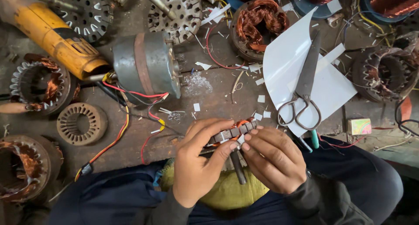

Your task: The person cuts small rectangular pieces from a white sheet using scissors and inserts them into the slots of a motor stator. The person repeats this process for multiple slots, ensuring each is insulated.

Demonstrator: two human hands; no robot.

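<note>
From the head view, we see our left hand (198,161) and right hand (273,157) meeting over our lap at the near edge of the desk (218,98). Both grips pinch a small stator core (233,131) with copper winding, likely tilted up so we can see its slots. Scissors (305,85) rest on white insulation paper (288,59), within reach. Our fingers hide most of the core; a dark rod (238,166) below it is hard to identify.

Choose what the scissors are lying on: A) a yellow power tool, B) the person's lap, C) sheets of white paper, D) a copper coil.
C: the scissors lie flat on the white paper at the right of the bench, apart from both hands.
</note>
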